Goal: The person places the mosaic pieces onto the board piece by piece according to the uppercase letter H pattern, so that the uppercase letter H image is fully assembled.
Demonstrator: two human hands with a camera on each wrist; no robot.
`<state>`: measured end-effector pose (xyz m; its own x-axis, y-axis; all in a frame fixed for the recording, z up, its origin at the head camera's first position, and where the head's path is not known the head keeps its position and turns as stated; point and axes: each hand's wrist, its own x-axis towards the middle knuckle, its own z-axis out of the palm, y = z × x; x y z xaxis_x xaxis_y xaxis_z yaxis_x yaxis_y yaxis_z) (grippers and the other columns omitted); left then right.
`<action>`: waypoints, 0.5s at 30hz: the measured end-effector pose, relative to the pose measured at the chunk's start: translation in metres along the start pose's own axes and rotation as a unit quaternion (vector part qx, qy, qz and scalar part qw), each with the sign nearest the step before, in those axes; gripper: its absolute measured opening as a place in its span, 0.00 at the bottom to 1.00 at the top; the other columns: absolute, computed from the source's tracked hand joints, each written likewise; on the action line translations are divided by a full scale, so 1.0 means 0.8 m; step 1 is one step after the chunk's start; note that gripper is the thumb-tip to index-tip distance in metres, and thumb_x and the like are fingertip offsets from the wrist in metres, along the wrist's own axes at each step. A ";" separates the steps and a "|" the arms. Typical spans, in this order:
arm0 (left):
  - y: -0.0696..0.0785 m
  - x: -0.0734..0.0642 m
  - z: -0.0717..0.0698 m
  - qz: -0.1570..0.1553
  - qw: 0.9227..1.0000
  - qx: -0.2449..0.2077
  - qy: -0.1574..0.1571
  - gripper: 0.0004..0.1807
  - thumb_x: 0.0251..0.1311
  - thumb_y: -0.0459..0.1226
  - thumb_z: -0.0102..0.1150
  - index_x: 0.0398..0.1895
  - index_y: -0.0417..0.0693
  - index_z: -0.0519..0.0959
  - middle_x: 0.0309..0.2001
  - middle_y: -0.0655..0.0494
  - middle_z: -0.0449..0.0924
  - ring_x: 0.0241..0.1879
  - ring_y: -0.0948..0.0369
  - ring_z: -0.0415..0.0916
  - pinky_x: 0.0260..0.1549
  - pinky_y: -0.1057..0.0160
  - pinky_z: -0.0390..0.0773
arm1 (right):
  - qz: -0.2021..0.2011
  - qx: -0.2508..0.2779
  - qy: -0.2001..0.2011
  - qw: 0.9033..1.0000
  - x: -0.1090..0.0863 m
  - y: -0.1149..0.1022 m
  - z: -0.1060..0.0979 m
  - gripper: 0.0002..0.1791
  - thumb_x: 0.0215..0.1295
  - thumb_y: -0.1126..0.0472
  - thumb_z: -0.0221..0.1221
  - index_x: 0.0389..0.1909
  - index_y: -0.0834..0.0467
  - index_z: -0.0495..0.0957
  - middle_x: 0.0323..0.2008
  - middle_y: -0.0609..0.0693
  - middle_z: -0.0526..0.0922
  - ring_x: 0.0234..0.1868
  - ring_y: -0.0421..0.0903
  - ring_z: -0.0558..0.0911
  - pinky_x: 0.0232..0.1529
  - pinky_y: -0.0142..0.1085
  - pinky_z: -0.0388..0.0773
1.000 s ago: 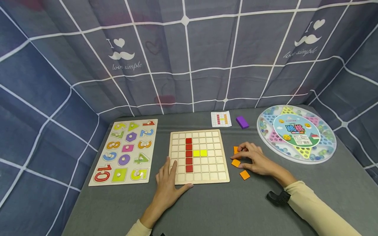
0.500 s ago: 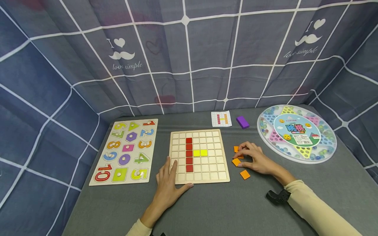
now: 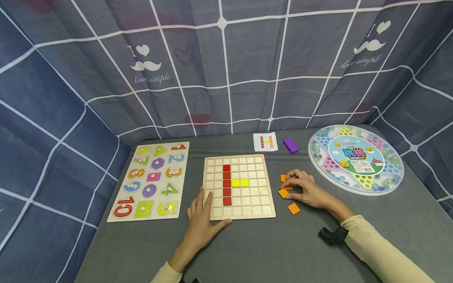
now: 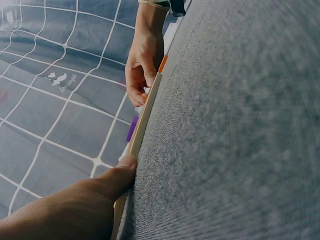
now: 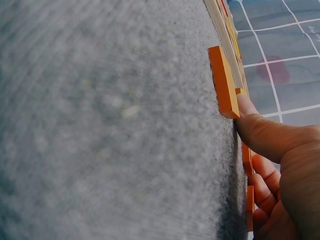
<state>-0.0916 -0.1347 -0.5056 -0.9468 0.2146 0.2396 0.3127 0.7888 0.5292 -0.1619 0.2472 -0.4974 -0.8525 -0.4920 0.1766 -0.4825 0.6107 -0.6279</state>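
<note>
A wooden grid board lies in mid-table, with a column of red square tiles and two yellow tiles in its cells. My left hand rests at its lower left corner, fingers extended over the edge and thumb along the front side. To the right of the board, my right hand pinches an orange square tile between thumb and fingertips. Other orange tiles lie partly under those fingers, and one loose orange tile sits nearer the front. The left wrist view shows the left thumb against the board's edge.
On the left lies a number-and-shape puzzle board. Behind the grid board are a small pattern card and a purple block. A round marble board game takes up the right rear. Curtains stand behind the table.
The right fingers have shifted the pinched orange tile very slightly, and more of an orange tile behind it shows. My left hand stays in place on the board.
</note>
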 end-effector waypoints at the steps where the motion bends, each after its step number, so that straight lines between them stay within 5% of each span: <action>1: 0.000 0.000 0.000 0.000 1.000 0.000 0.000 0.59 0.43 0.60 0.73 0.73 0.36 0.60 0.76 0.34 0.45 0.68 0.39 0.53 0.52 0.45 0.51 | 0.000 0.000 0.000 1.000 0.000 0.000 0.000 0.16 0.55 0.55 0.71 0.44 0.37 0.82 0.49 0.42 0.71 0.52 0.44 0.64 0.46 0.46 0.50; 15: 0.000 -0.001 0.001 0.012 1.000 0.002 0.011 0.57 0.44 0.58 0.73 0.71 0.34 0.61 0.75 0.32 0.47 0.66 0.38 0.55 0.50 0.45 0.53 | 0.007 0.010 0.014 1.000 0.002 -0.001 0.003 0.16 0.54 0.53 0.71 0.44 0.38 0.83 0.49 0.42 0.72 0.50 0.44 0.65 0.45 0.45 0.49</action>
<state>-0.0910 -0.1343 -0.5066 -0.9371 0.2212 0.2700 0.3352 0.7861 0.5193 -0.1622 0.2447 -0.4982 -0.8641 -0.4667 0.1885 -0.4671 0.6040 -0.6457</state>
